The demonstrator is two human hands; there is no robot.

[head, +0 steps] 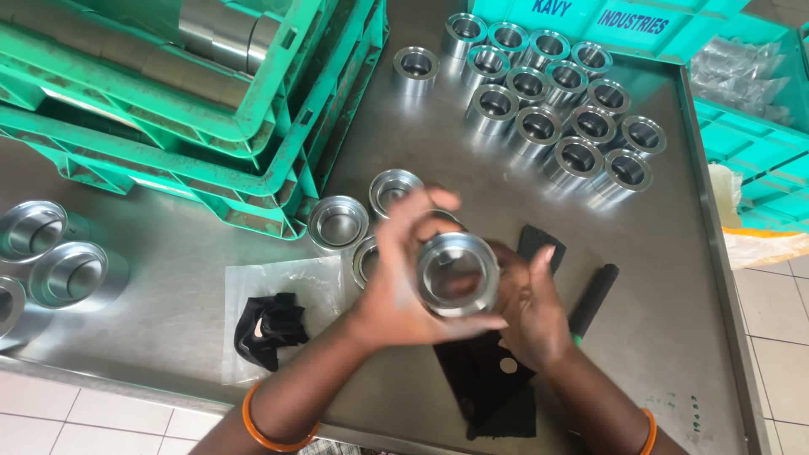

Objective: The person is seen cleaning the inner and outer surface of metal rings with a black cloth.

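Observation:
I hold a shiny metal ring-shaped bush [458, 274] up over the steel table [674, 320], its open bore facing me. My left hand [400, 278] wraps around its left side and underside, fingers blurred. My right hand [527, 307] touches its right side with fingers spread. Under my hands lies a dark cloth [489, 379]. Three similar bushes [339, 222] stand on the table just behind my hands.
Several finished bushes [556, 101] stand grouped at the back right. Stacked green plastic crates [194, 101] fill the back left. Larger metal cups [59, 261] lie at the left. A black rag on a clear plastic sheet [270, 329] and a black marker [592, 299] lie nearby.

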